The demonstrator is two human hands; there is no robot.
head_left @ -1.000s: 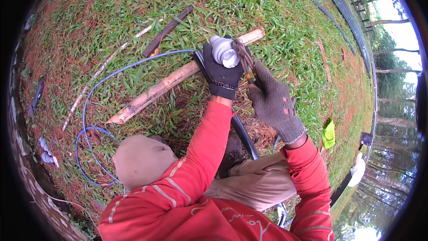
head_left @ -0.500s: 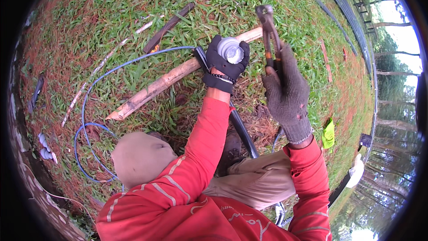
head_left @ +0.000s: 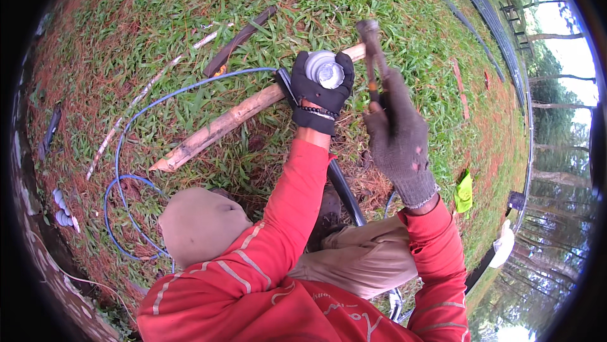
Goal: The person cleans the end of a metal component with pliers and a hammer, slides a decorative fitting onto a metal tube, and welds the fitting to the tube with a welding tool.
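Note:
My left hand (head_left: 320, 93), in a black glove, is closed around a grey, ribbed round piece (head_left: 324, 69) with a pale, shiny end facing up. Beneath that hand runs a wooden stake (head_left: 218, 128) with a pointed near end, lying on the grass. A black tube (head_left: 344, 190) also passes under the hand and wrist. My right hand (head_left: 399, 133), in a worn dark knit glove, grips long-handled pliers (head_left: 372, 45) with orange-and-black handles. The pliers' head is raised beside the stake's far end, to the right of the grey piece; whether they touch is unclear.
A blue hose (head_left: 121, 130) curves over the grass at left. A dark flat bar (head_left: 240, 40) and a thin pale stick (head_left: 136, 100) lie beyond it. A yellow-green cloth (head_left: 464, 191) is at right, and black pipes (head_left: 490, 16) run along the far right.
My right hand and the pliers have moved slightly left and down, toward the stake's far end. My left hand has shifted only slightly, still on the grey piece.

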